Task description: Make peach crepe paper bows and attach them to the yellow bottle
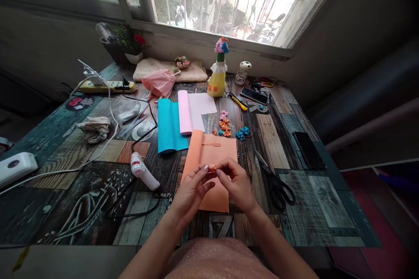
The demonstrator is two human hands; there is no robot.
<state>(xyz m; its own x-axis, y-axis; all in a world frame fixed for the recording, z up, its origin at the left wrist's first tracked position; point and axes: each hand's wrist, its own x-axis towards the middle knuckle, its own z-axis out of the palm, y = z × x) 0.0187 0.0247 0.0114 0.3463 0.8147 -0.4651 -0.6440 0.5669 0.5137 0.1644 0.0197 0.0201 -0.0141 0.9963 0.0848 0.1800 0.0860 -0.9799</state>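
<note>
A small rolled strip of orange crepe paper is held with thumb and fingers closed on each end, by the left hand and the right hand. A partly unrolled orange crepe-paper sheet is positioned beneath the grip. Black-handled metal scissors are located right of it; a white glue gun, left.

No words can be read clearly; a dark oval patch at left on the bench bears red lettering, too small to make out.
</note>
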